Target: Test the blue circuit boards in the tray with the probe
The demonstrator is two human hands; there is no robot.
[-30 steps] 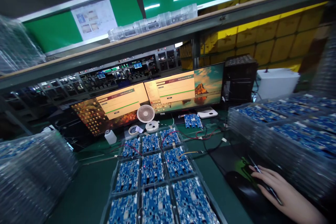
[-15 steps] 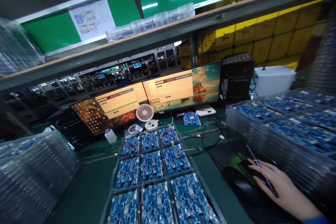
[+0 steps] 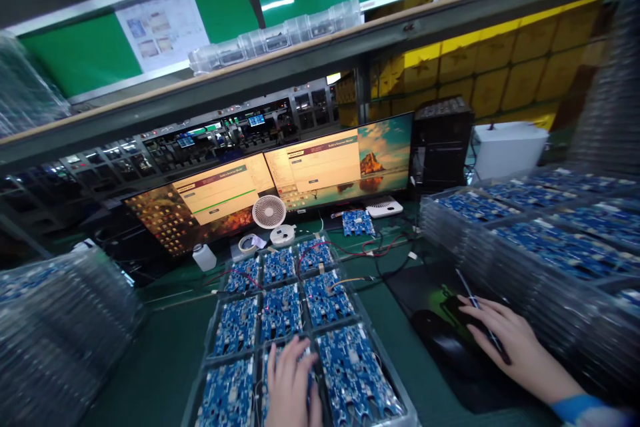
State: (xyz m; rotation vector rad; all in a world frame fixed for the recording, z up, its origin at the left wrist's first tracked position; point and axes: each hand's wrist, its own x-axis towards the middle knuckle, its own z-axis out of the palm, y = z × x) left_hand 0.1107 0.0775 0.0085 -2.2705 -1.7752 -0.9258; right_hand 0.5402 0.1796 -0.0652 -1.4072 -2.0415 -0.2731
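left hand (image 3: 290,383): I've got it flat, fingers together, on the middle blue board (image 3: 287,373) in the tray's (image 3: 400,390) near row.
right hand (image 3: 505,340): loosely spread over the black mouse (image 3: 463,317), thin tool (image 3: 477,310) between fingers.
mouse: on dark mat (image 3: 425,287), right of tray.

**Bare hands, one blue cuff**

The person's right hand (image 3: 510,340) is bare, with a light blue sleeve cuff (image 3: 583,407) at the wrist. The left hand (image 3: 290,383) is bare too, without glove or ring; its wrist lies below the picture's edge.
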